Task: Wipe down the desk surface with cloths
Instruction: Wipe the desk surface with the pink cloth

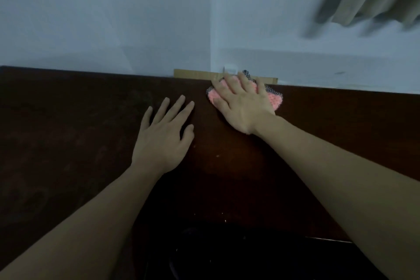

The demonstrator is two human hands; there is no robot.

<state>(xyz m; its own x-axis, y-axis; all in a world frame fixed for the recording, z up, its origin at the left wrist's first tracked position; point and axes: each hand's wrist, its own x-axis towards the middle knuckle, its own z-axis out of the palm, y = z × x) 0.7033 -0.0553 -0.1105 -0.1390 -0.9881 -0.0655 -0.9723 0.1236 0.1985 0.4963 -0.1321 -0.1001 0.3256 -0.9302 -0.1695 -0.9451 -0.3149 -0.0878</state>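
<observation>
The right hand (241, 102) lies flat, fingers spread, pressing the pink cloth (273, 98) against the desk (68, 132) at its far edge, about one o'clock, likely to scrub there, while the left hand (162, 136), open and empty, braces at eleven.

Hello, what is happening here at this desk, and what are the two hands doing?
A person is wiping a dark wooden desk. The right hand presses flat on a pink cloth at the far edge of the desk, near the wall corner. The left hand lies open on the bare wood and holds nothing. A few pale specks show on the wood closer to the person.
</observation>
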